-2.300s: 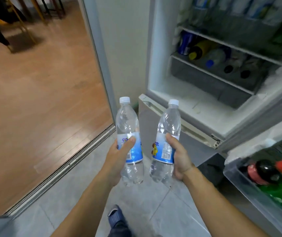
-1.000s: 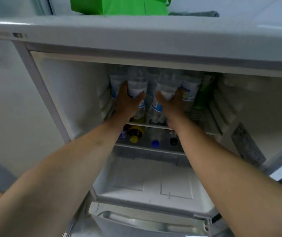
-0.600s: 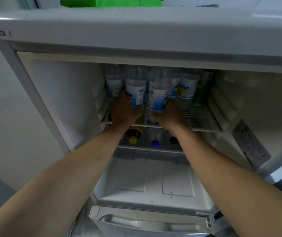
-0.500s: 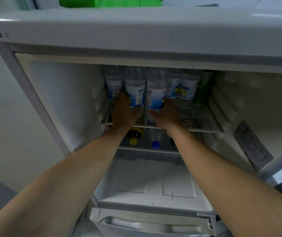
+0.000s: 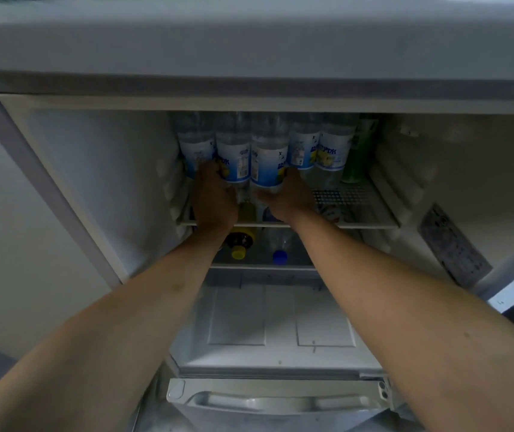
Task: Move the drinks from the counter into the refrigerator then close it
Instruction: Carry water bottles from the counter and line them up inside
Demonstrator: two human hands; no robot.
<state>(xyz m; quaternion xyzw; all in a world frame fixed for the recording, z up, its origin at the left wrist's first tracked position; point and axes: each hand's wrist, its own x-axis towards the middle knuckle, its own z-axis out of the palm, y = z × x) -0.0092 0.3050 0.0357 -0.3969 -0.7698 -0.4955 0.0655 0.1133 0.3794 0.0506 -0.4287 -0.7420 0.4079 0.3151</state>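
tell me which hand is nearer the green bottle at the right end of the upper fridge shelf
Right. The right hand holds a clear water bottle a few bottles left of the green bottle; the left hand grips a bottle farther left.

Both forearms bare to the frame edge, no sleeves, rings or watch visible.

bottles (image 5: 304, 151) on shelf (image 5: 371, 224); refrigerator (image 5: 93, 169)

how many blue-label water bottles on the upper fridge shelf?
5 visible, standing in a row: far-left bottle, left hand's bottle, right hand's bottle, then two to the right. More may be hidden behind.
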